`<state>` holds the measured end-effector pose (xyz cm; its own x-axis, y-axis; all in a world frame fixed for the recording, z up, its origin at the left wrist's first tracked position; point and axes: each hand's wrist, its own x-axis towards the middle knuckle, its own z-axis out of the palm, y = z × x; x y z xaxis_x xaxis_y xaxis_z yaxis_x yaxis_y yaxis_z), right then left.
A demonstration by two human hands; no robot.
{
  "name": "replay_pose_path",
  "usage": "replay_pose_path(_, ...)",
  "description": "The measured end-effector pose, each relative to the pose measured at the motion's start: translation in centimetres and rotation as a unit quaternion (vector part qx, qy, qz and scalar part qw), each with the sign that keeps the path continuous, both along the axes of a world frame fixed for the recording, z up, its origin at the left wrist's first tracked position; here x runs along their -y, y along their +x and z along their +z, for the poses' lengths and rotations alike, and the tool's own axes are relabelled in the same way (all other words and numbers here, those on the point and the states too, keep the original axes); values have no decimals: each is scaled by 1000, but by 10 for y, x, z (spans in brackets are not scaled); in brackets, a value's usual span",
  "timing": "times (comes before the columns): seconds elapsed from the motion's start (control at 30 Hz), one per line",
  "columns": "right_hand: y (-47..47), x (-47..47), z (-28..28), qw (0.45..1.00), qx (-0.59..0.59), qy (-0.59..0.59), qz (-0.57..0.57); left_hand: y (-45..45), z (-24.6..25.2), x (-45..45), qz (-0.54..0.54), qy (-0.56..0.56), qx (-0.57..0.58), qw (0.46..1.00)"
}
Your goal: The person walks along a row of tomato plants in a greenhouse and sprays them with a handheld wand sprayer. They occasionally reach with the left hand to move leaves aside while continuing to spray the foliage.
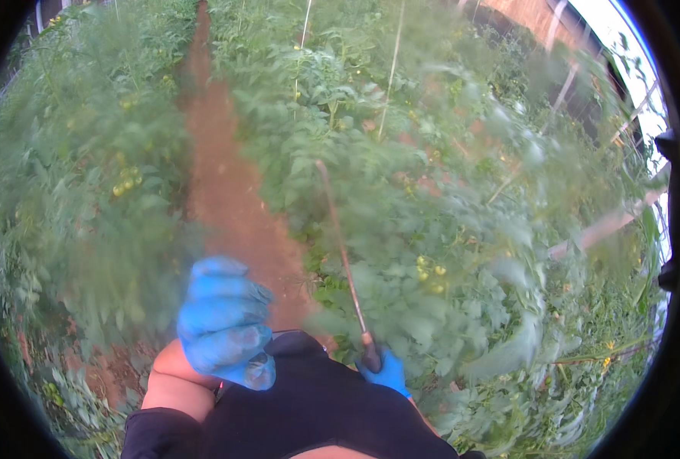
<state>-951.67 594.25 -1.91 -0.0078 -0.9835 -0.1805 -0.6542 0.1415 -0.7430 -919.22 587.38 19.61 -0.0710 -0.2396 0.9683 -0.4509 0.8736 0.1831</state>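
My left hand (225,324), in a blue disposable glove with dirty fingertips, is raised before my dark top (317,401). Its fingers are curled into a fist, and I see nothing in it. Lower and to the right, my right hand (387,374), also in a blue glove, grips the dark handle (370,354) of a long tool. The tool's thin brownish metal shaft (342,252) points forward and slightly left over the leaves, with its tip (320,164) blurred against the foliage.
Tomato plants (87,218) crowd both sides of a bare earth path (219,155). Green tomatoes hang in clusters at left (126,182) and right (430,269). Thin support strings (391,69) rise among the plants. A blurred pole (609,229) slants across the right side.
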Motion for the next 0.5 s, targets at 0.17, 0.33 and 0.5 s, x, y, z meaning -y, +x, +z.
replay_pose_path(0.17, 73, 57, 5, 993, 78, 51, -66, 78, -5, 53, -8, 60, -22, 998)
replay_pose_path(0.33, 122, 100, 6, 993, 69, -1, -96, 138, -12, 97, -5, 106, -37, 994)
replay_pose_path(0.5, 122, 121, 1, 975, 116, 0, -188, 144, -33, 150, -46, 110, -57, 991)
